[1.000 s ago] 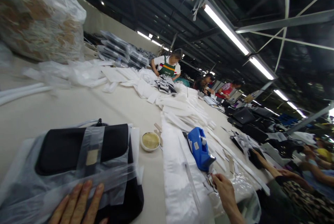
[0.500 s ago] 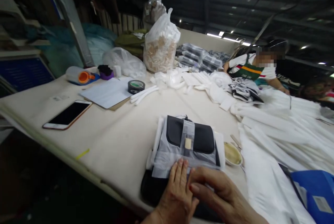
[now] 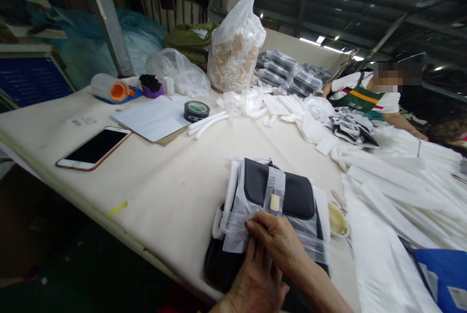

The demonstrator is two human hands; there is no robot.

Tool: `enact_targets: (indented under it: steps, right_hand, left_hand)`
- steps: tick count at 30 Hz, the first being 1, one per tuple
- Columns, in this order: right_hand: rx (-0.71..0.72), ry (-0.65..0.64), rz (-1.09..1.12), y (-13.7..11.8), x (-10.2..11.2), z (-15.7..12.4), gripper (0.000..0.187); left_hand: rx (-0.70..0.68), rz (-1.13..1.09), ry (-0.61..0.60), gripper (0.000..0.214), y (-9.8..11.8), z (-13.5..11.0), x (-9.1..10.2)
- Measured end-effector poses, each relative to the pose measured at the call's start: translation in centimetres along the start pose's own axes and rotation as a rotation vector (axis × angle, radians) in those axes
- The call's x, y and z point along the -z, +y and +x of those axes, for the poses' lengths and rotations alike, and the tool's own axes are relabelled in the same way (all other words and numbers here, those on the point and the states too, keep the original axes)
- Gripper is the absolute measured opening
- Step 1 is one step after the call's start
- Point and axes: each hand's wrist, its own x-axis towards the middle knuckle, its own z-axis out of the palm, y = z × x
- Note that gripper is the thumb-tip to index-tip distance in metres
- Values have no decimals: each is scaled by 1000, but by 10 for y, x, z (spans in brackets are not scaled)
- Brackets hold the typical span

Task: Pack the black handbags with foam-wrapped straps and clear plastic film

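Observation:
A black bag (image 3: 292, 193) wrapped in clear plastic film (image 3: 241, 215) lies at the near edge of the cream table (image 3: 175, 176). My left hand (image 3: 255, 281) rests flat on the plastic over the bag's near part, fingers together and stretched out. My right hand (image 3: 279, 242) crosses over it and presses down on the plastic, fingers bent; whether anything is pinched under them is hidden. A small tan label (image 3: 275, 202) sits on a plastic strip across the bag.
A phone (image 3: 94, 148), a clipboard with paper (image 3: 153, 120), a black tape roll (image 3: 196, 110), an orange-capped bottle (image 3: 109, 90) and plastic sacks (image 3: 235, 50) stand at the left and back. White fabric pieces (image 3: 394, 176), a small round dish (image 3: 337, 220) and a blue dispenser (image 3: 443, 274) lie right. A person (image 3: 365, 99) works across the table.
The view swung left from the long table to its near corner. My right hand came from beside the blue dispenser onto the plastic over the bag, now crossing above my left hand.

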Motion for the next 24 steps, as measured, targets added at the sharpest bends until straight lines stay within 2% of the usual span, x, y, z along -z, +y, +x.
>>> enact_targets:
  steps: [7, 11, 20, 24]
  right_hand:
    - [-78, 33, 107, 1, 1, 6, 25]
    - [-144, 67, 110, -2, 2, 8, 22]
    - [-169, 135, 25, -10, 0, 4, 31]
    - [-102, 45, 30, -10, 8, 3, 24]
  left_hand:
    - [32, -34, 28, 67, -5, 5, 9]
    - [-11, -18, 37, 63, -8, 9, 19]
    - [-95, -41, -85, 51, -12, 11, 26]
    - [-48, -21, -69, 59, -13, 10, 28]
